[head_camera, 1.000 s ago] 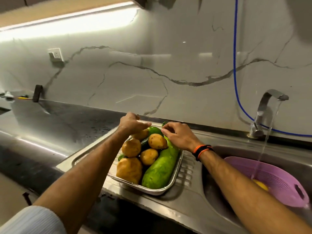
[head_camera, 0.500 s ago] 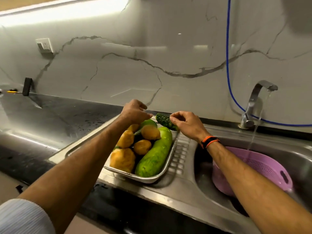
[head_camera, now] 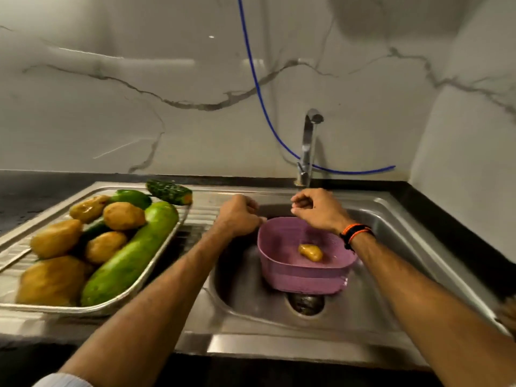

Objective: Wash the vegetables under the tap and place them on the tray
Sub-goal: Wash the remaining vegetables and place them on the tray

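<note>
Steel sink unit [head_camera: 279, 344], basin at right, ribbed drainboard at left; near edge cut by dark counter, far right rim lost in blur. Marble-veined backsplash [head_camera: 111, 121] behind, blue hose [head_camera: 258, 90] looping down it and passing behind the tap [head_camera: 308, 146]; water stream too faint to make out.

Steel tray [head_camera: 134, 291] on drainboard, left end cut off by frame edge. Piled on it: 1 long pale-green gourd [head_camera: 131, 252] lying diagonally along the right rim, at least 5 potatoes [head_camera: 55, 237] partly overlapping, a dark cucumber mostly buried between them, 1 green vegetable [head_camera: 131, 197] at the far end, half hidden. Bitter gourd [head_camera: 169, 191] resting across the tray's far right corner, tip overhanging the rim.

Purple colander [head_camera: 301, 275] in basin, tilted, over the drain [head_camera: 305, 303]; 1 potato [head_camera: 310, 252] inside, apart from both hands.

Left hand [head_camera: 238, 216] above the colander's left rim, fingers curled, nothing visible in it; contact with rim not discernible. Right hand [head_camera: 318, 210] above the colander's far rim below the tap, thumb and fingers loosely bent and slightly apart, holding nothing; orange-and-black band [head_camera: 356, 233] on wrist. Pale sleeve [head_camera: 64, 381] cut off at bottom edge.
</note>
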Demonstrator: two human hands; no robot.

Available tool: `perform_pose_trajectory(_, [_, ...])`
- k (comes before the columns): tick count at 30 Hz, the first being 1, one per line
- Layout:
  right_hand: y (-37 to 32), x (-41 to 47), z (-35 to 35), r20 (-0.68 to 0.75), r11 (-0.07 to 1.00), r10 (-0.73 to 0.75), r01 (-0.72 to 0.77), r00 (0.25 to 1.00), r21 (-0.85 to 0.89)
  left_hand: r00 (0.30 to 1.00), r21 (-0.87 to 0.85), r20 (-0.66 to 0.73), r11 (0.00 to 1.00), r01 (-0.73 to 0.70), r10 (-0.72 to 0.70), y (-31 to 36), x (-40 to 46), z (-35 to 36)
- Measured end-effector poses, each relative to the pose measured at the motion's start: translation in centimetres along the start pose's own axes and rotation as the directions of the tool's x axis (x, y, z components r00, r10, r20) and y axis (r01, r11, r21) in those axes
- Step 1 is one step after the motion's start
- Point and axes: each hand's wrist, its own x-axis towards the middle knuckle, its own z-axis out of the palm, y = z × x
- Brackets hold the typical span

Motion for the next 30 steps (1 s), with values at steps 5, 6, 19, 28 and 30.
perform_pose_trajectory(5, [5.3, -1.0, 0.3, 0.067, 0.983, 0.108, -0.096, 0.992, -0.157, 0.995, 0.024, 0.103, 1.0, 0.016, -0.019, 0.7, 1.1, 6.0])
perform_pose_trajectory(6, [6.4, -0.8, 0.8, 0.09, 0.972, 0.127, -0.106, 0.988, -0.21, 0.993, 0.031, 0.114, 0.999, 0.016, -0.02, 0.5, 1.4, 7.0])
perform_pose_trajectory(19, [10.7, 3.6, 6.6, 0.397, 0.705, 0.289, 0.087, 0.871, -0.704, 0.98, 0.11, 0.2, 0.994, -0.014, -0.008, -2.0, 2.9, 10.5])
perform_pose_trajectory(28, [11.1, 3.2, 8.1, 0.31, 0.649, 0.282, 0.058, 0.908, -0.759, 0.977, 0.126, 0.211, 0.992, 0.005, -0.032, -2.0, 3.1, 10.5])
perform_pose_trajectory(30, [11.2, 3.0, 8.1, 0.317, 0.636, 0.306, 0.055, 0.898, -0.77, 0.976, 0.132, 0.215, 0.991, 0.005, -0.033, -1.9, 2.9, 10.4])
